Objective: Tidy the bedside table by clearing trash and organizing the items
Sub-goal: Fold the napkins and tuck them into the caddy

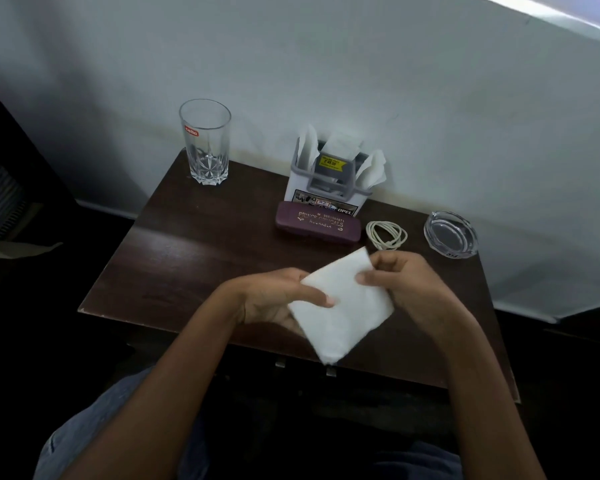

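Step in hand: dealing with a loose white napkin (340,306), held in the air over the near edge of the table (187,265), not resting on it.

Left hand (274,299): grip closed on the napkin's left side, thumb on top, fingers underneath. Right hand (406,278): grip pinching the napkin's upper right edge with curled fingers. The sheet looks flat and squared, corner pointing down. My guess is that it is being folded or smoothed, not crumpled as trash.

Next move, as I judge it: either finish the fold and slot the napkin into the holder (326,181) at the far side, or carry it off as waste. No bin is in view. Slotting it means reaching over the case (317,223) without knocking it.

Count:
- napkin in hand: one
- holder: one, against the wall, with paper sticking up in three places; number of sheets cannot be told
- case, maroon with printed lettering: one, lying touching the holder's near side
- glass (205,143): one, upright, far left corner, looks empty
- cable (387,234), coiled, pale: one, right of the case
- ashtray (451,235), clear glass: one, far right edge
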